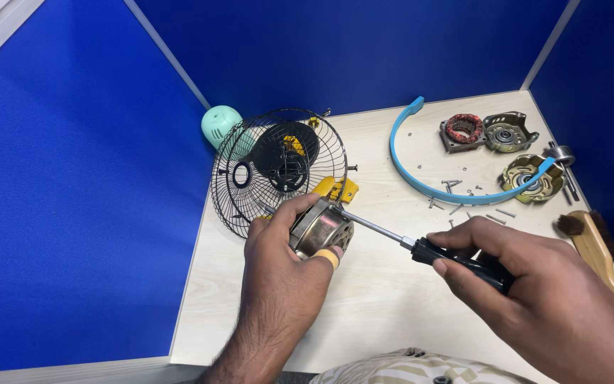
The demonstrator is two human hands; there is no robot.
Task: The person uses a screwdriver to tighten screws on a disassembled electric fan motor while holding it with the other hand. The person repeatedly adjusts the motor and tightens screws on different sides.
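Blue partition walls enclose a pale wooden table [364,313] seen from above. At far left a mint green dome-shaped cover [219,124] sits against the wall, touching a black wire fan guard [246,174] that lies tilted on the table with yellow brackets [335,188] at its hub. Just in front of the guard, the left hand [278,267] grips a silver metal fan motor housing [320,229], fingers curled around its top and the thumb, wearing a yellow band, pressed to its lower rim. The right hand [527,284] wraps closed around the black handle of a screwdriver [421,245], whose steel shaft runs left so the tip meets the housing's upper edge. To work well, the shaft should probably stay in line with the screw while the left hand holds the housing firm; a slip could send the tip toward the left fingers. Further right lie a curved blue plastic band [406,153], a copper-wound stator [463,129], two metal end covers [509,131], loose screws [463,199] and a wooden brush [595,245]. The guard crowds the left hand
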